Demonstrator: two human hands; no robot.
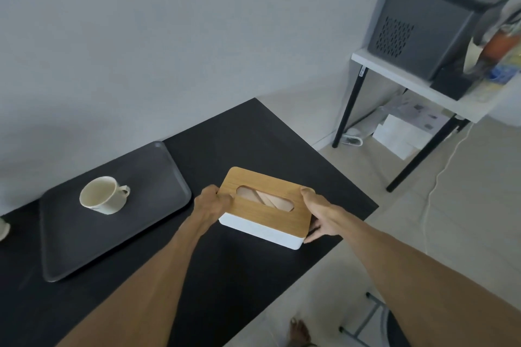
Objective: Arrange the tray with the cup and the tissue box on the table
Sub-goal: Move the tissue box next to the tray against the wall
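Note:
A white tissue box (263, 229) with a wooden lid and an oval slot sits on the black table (234, 276), right of centre. My left hand (211, 204) grips its left end and my right hand (321, 217) grips its right end. To the left lies a dark grey tray (158, 177), about a hand's width from the box. A cream cup (103, 196) stands upright on the tray, its handle pointing right.
A grey wall runs behind the table. The table's right edge drops to a tiled floor. A white side table (394, 72) with black legs carries a dark appliance (428, 20) at the back right. A pale object (3, 229) peeks in at the far left edge.

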